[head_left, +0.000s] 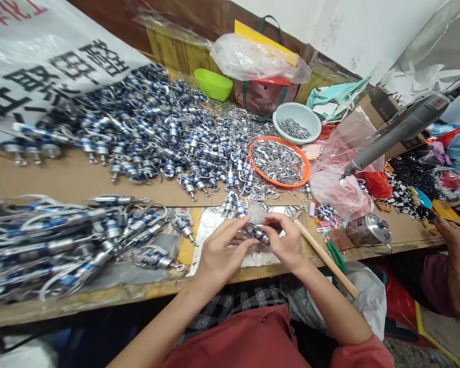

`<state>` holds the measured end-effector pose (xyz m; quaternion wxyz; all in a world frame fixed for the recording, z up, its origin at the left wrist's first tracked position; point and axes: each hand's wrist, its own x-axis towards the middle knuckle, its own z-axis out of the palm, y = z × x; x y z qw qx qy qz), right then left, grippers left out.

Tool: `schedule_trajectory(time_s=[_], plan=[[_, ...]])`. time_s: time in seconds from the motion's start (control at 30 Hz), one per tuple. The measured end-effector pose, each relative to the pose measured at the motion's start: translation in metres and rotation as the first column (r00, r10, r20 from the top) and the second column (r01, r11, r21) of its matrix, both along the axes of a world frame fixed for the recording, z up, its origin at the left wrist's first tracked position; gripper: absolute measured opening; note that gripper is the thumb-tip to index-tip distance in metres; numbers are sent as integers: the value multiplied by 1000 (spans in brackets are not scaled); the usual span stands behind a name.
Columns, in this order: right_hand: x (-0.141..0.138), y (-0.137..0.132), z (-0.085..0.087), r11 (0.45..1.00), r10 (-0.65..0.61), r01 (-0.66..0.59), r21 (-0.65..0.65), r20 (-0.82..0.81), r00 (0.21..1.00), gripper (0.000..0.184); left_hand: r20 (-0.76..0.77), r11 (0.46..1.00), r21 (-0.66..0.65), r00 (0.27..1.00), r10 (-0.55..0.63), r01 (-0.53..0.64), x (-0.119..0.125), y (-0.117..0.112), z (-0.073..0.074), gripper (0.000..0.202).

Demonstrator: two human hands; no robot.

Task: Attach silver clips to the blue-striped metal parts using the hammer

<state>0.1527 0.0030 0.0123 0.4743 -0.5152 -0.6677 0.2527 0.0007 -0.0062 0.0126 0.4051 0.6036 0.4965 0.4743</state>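
Between my two hands is a small blue-and-silver metal piece (259,235), of the same look as the heaped ones, which have a curved lever or strap and a ring at one end. My left hand (223,248) pinches it from the left, thumb and fingertips closed on it. From the right, the thumb and fingers of my right hand (286,244) are also closed on it. Fingers partly cover the piece, so its exact kind is unclear. A whitish translucent lump (256,212) shows just beyond the fingertips. More such pieces (230,203) lie close behind my left hand.
A large heap of blue-and-silver pieces (157,128) covers the back left; longer ones (61,245) lie front left. An orange basin (307,174) and a pale bowl (317,134) hold metal parts. A wooden-handled tool (325,258), an electric screwdriver (398,128) and another person's hand (450,235) are rightward.
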Motion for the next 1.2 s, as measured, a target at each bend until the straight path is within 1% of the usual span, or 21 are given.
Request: schedule_trajectory(time_s=[0.1,0.2,0.4,0.57,0.67,0.77,0.83,0.9,0.97,1.0,1.07,1.13,1.2], plan=[[-1,1,3,999,-2,-1,-38,-67,998,16,-77,996,83,997,-16,22,-1,8,3,31],[-4,0,5,997,-5,-6,-72,-158,987,18,-119,990,143,993,6,11,0,14,2,20],[-9,-3,7,995,-26,4,-99,-223,974,20,-92,990,143,996,18,-5,-1,17,1,14],[-6,-1,11,995,-6,-13,-97,-183,983,22,-85,977,214,996,7,11,-2,20,1,12],[-6,-1,13,994,18,-38,-102,-189,982,21,-69,969,247,998,-6,23,-2,22,1,10],[-3,-3,13,996,51,-59,-64,-128,991,20,-16,981,195,1000,-7,10,-1,22,0,7],[2,-5,10,995,81,-81,50,1,997,26,41,993,118,999,14,-18,0,22,0,5],[9,-6,6,966,114,-149,210,171,979,27,90,999,43,996,25,-29,-1,21,2,4],[17,-7,2,907,139,-249,338,317,938,19,98,1000,0,995,15,-15,-4,19,6,7],[21,-7,2,874,146,-296,386,372,917,20,84,1000,-7,996,7,-6,-5,19,9,8],[25,-7,3,805,148,-373,461,453,879,25,23,1000,9,1000,-5,5,-9,17,16,11],[27,-6,7,739,149,-439,510,512,846,23,-60,999,37,998,-22,24,-13,16,23,12],[26,-5,12,696,156,-486,528,550,820,21,-134,997,61,990,-47,55,-16,16,27,13]])
